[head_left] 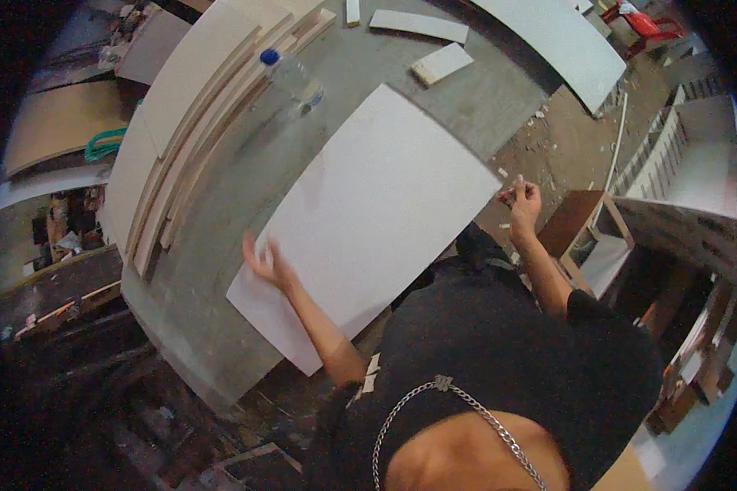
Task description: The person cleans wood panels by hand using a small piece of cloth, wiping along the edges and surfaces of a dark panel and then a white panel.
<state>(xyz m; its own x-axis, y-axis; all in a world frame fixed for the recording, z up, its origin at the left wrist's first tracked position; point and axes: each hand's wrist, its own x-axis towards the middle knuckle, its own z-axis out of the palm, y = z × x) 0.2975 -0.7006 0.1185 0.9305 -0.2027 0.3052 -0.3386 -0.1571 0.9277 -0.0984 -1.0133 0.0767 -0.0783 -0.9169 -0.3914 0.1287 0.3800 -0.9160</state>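
Note:
A white rectangular board (385, 188) lies flat on a grey worktable (221, 204), its near long edge close to my body. Over the board's left end is my left hand (270, 263), slightly blurred, its fingers apart and nothing in them. My right hand (526, 206) is raised just off the board's right corner, the fingertips drawn together in a pinch. Whatever small thing they may hold is too small to name. I cannot tell whether either hand touches the board.
Long pale boards (196, 114) are stacked along the table's left side. Beyond the white board stand a clear bottle (299, 86) with a blue cap and a short offcut (442, 64). A wooden frame box (602, 241) sits to my right, above a floor (540, 155) strewn with scraps.

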